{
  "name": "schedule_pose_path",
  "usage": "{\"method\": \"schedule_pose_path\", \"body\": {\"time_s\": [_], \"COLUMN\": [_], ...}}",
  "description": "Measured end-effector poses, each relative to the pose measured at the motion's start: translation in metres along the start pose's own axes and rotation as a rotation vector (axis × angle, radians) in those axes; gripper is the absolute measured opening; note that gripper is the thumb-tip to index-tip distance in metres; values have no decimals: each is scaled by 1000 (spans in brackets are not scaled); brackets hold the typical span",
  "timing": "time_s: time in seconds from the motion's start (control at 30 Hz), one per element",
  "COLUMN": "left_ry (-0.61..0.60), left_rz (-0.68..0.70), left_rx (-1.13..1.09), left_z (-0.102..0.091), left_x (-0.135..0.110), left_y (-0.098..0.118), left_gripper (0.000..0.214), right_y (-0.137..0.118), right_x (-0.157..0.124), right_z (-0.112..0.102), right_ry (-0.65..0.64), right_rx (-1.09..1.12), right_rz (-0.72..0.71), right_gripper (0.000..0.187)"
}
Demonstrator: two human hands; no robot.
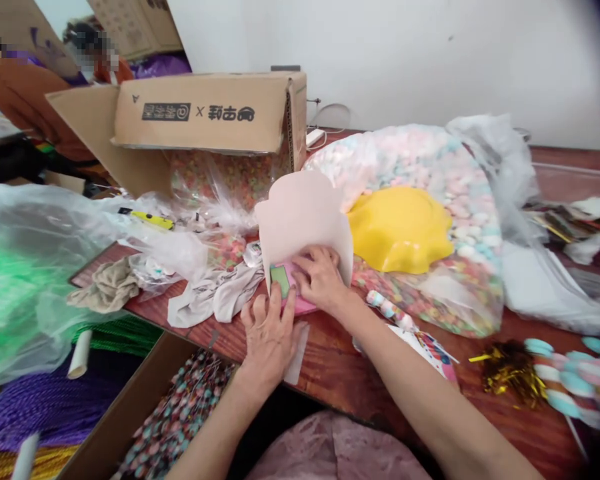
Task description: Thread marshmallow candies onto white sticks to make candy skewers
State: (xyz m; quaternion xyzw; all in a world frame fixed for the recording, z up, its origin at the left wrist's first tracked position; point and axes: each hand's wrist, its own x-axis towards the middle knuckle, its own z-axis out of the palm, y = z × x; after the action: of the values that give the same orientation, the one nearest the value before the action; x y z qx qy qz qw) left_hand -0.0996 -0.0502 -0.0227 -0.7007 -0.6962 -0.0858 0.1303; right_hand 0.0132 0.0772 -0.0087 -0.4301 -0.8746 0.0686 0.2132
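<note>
A pale pink sheet of paper (303, 213) with a scalloped upper edge curves up from the table in front of me. At its base lies a bright pink card (307, 305) with a green rectangle (281, 280). My left hand (271, 327) lies over the card's near left side, fingers spread and fingertips touching it by the green patch. From the right, my right hand (323, 279) reaches inside the curve of the sheet, its bent fingers closed down on the pink card. Those fingertips partly cover the card. A whitish strip (297, 353) shows beneath my left hand.
Right of the sheet, a yellow wavy-edged dish (400, 230) rests on bags of marshmallows (460, 160). A cardboard box (205, 113) stands behind. Grey cloth (220, 293) and a yellow cutter (153, 220) lie left. A candy skewer (390, 308) lies near my right forearm.
</note>
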Motion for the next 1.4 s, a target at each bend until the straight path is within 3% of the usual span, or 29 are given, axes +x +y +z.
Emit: {"method": "schedule_pose_path", "body": {"time_s": [0.13,0.27,0.53,0.73,0.83,0.9,1.0,1.1,1.2,1.3,1.4], "left_ry": [11,1,-35,-53,-103,-141,-189,-199,-180,-183,-228], "left_rz": [8,7,20,64,122,134,140,170,296,361,266], "left_rx": [11,27,-1,-74,-83,-53,-37,-128,-231,-232,-184], "left_z": [-3,-3,-7,-39,-54,-60,-69,-79,-81,-64,-43], "left_x": [1,3,5,-10,-17,-19,-21,-18,2,37,61], "left_y": [-2,-1,2,13,21,24,27,33,49,68,81], "left_gripper": [53,55,54,48,47,47,46,44,53,92,116], "right_y": [-9,-11,-8,6,21,33,51,67,80,90,94], "right_x": [-26,-32,-7,-27,-56,-78,-112,-151,-187,-206,-208], "right_z": [3,2,-15,-13,-28,-44,-71,-90,-96,-92,-87], "right_ry": [81,-16,-97,-8,158,435,542,440,202,8,-92], "right_rx": [-150,-242,-84,42,114,160,72,-132,-337,-473,-549], "right_rz": [50,72,138,19,-35,-89,23,203,320,342,400], "right_gripper": [41,49,39,31,38,32,24,21,29,33,29]}}
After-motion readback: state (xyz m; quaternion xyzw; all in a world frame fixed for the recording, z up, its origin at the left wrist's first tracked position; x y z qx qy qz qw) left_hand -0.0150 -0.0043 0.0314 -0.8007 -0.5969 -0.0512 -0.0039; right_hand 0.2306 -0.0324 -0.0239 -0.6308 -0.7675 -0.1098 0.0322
